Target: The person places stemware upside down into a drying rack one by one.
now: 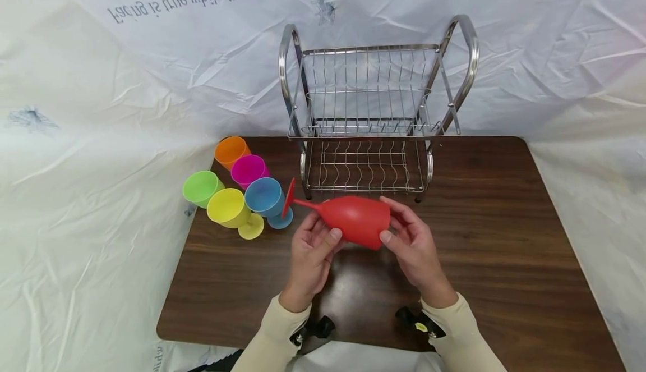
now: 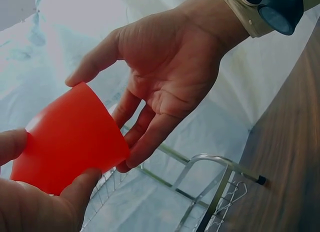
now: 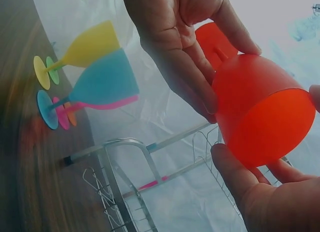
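Observation:
A red plastic goblet [image 1: 355, 219] lies sideways in the air above the table, its foot pointing left and its mouth right. My left hand [image 1: 314, 254] holds the bowl near the stem, thumb on the near side. At the mouth, my right hand [image 1: 415, 248] pinches the rim between thumb and fingers. The right wrist view shows the goblet's [image 3: 260, 112] open mouth and inside. In the left wrist view, the right hand's [image 2: 170, 67] fingertips touch the rim of the goblet [image 2: 70, 139].
Left on the dark wooden table [image 1: 494, 248] stand goblets: blue [image 1: 264, 197], yellow [image 1: 228, 208], green [image 1: 202, 188], magenta [image 1: 249, 170] and orange [image 1: 231, 152]. A two-tier metal dish rack [image 1: 370, 136] stands at the back edge, before a white sheet.

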### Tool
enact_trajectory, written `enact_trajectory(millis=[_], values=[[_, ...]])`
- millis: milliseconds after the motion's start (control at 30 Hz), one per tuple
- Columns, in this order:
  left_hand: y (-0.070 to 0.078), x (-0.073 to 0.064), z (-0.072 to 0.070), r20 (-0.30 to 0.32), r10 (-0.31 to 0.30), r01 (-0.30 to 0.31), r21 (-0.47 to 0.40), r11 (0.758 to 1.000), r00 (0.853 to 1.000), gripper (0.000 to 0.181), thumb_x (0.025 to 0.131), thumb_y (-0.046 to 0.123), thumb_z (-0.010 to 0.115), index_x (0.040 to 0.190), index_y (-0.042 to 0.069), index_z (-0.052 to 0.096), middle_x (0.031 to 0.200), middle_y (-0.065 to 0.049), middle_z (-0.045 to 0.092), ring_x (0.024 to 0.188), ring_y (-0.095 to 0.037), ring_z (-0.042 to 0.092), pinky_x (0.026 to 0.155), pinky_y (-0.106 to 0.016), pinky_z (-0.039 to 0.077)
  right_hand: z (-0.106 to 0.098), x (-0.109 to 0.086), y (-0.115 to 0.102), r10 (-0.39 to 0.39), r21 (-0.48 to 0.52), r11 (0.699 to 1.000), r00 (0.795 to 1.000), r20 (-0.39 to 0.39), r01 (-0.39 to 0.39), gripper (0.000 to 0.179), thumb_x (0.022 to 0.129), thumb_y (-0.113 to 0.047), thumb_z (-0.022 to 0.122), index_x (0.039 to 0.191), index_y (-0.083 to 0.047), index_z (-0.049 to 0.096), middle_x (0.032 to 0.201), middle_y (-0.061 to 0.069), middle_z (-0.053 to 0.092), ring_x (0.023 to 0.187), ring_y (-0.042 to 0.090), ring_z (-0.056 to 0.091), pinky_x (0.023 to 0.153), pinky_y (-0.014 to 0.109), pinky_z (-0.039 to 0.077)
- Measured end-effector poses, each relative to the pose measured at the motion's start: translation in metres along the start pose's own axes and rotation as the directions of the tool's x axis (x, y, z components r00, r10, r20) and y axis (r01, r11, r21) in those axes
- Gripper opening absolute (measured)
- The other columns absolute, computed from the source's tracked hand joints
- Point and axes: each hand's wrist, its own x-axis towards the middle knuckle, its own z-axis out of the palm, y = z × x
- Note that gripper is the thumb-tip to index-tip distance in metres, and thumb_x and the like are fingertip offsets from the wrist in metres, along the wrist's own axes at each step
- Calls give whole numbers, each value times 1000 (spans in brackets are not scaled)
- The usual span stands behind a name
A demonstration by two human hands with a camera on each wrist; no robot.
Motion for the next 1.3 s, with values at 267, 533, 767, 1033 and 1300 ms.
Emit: enact_trajectory(millis=[267, 533, 767, 1033, 1300], values=[[5, 2, -2, 13, 21, -21, 32, 999, 1000, 65, 96, -2, 73, 154, -2, 46, 136, -11, 65, 119, -19, 71, 96, -38, 61, -2, 3, 0, -16, -15, 1000, 999, 32, 16, 59, 94, 14, 59, 151, 10, 47, 139, 9, 62, 123, 18, 67, 94, 28, 63], [10, 6, -3, 42, 89, -94, 132, 987, 995, 72, 94, 1, 77, 155, -11, 41, 137, -10, 67, 124, -21, 69, 100, -36, 60, -9, 5, -8, 56, -137, 990, 996, 70, -46, 63, 94, 13, 63, 154, 11, 43, 142, 6, 61, 125, 16, 66, 94, 29, 63], [20, 10, -7, 51, 118, -127, 241, 962, 992, 73, 91, 9, 83, 152, -9, 48, 139, -8, 68, 125, -23, 68, 100, -38, 60, -15, 6, -13, 61, -263, 964, 993, 102, -32, 63, 93, 14, 67, 152, 9, 46, 147, 1, 60, 128, 13, 64, 96, 28, 62], [43, 20, -5, 123, 138, -174, 362, 916, 983, 67, 91, 10, 84, 150, -5, 54, 139, -9, 69, 127, -28, 67, 96, -41, 62, -33, 11, -14, -29, -437, 898, 999, 36, 42, 53, 93, 12, 70, 145, 6, 57, 143, 3, 64, 129, 13, 64, 100, 24, 59], [88, 47, 16, 212, 187, -273, 520, 810, 959, 63, 91, 22, 86, 146, 6, 61, 141, -11, 67, 127, -32, 67, 97, -43, 62, -61, 32, -10, -74, -556, 828, 969, -235, -71, 39, 96, 1, 74, 134, 4, 67, 122, -12, 70, 116, 9, 68, 94, 17, 58]])
